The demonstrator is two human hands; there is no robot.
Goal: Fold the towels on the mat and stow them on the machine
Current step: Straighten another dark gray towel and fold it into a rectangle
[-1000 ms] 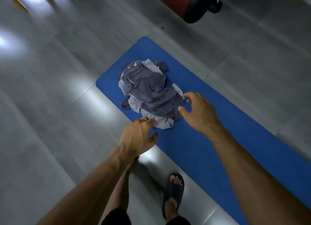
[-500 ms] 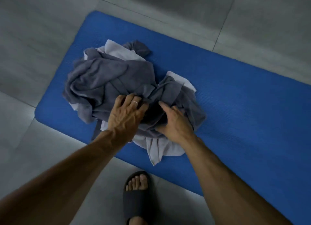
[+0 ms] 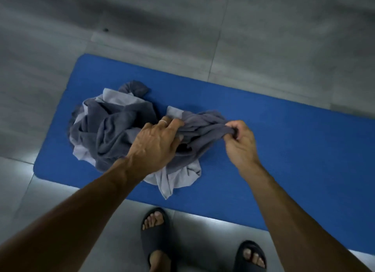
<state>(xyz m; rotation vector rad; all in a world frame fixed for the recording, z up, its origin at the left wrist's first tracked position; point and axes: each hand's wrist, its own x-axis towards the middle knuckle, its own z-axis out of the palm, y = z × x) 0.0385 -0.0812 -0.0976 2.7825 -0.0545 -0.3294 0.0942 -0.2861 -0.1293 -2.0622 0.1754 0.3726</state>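
Mat: blue foam, fine ribbed texture, rounded corners, flat on the floor.
Floor: big grey tiles w/ thin grout lines, dull sheen, bright glare patches along the mat's near edge.
Towels: soft crumpled heap on the mat's left half; dark grey cloth mixed w/ pale lilac-grey pieces, deep folds, one pale corner hanging toward the near edge. Can't tell how many.
Left hand: on top of the heap's right side, fingers curled into the dark grey cloth, grip clenched on it. Thin ring on one finger.
Right hand: just right of the heap, thumb & fingers pinching a bunched, rope-like end of dark grey towel, stretched between both hands.
Sandals: dark, smooth, open-toe slides on the tiles just off the mat's near edge.
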